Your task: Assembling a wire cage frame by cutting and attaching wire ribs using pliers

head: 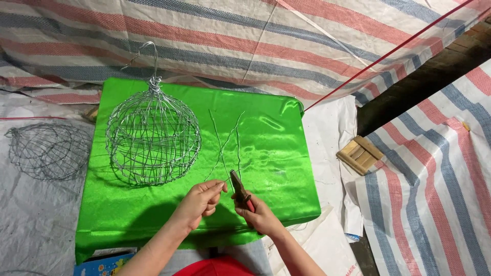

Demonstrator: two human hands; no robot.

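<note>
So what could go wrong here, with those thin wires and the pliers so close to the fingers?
The pliers in the right hand close on thin wire strands right beside the left hand, so a slip might pinch or prick the fingertips. The long loose ends stick up over the green cloth and could spring back when bent or cut. A sharp end might also snag the cloth.

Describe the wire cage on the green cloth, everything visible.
The cage is a rounded, dome-like ball of thin silvery wire, woven in open crossing loops. A twisted neck at its top ends in a tall hook. It stands upright on the left part of the green cloth, casting a shadow. Neither hand touches it; loose wires lie to its right.
</note>
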